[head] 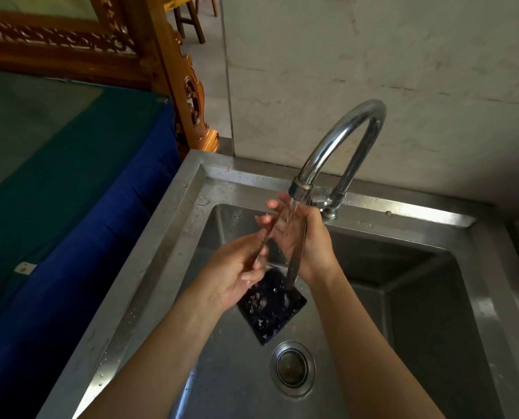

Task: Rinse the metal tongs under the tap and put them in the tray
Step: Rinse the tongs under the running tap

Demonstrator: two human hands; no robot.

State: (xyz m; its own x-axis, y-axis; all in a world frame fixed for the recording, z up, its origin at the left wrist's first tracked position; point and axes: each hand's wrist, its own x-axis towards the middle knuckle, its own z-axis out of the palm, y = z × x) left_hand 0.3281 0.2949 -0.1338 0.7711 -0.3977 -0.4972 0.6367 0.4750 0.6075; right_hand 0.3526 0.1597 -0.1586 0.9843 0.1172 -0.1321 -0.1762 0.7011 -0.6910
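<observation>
Blue cloth-covered surface (80,189): beyond the left rim of the sink.
Stainless steel sink (149,252): rectangular basin, wet, droplets along the left rim.
Left hand (237,267): over the basin's left half, closed around one arm of the tongs.
Metal tongs (296,261): two long shiny arms, spread apart, held upright between both hands under the water stream.
Black speckled square pad (270,306): flat on the basin floor, below the hands.
Round metal drain (292,368): basin floor, toward the near edge.
Right hand (306,240): fingers extended, palm against the other tong arm.
Curved chrome tap (343,140): mounted on the far rim, running.
</observation>
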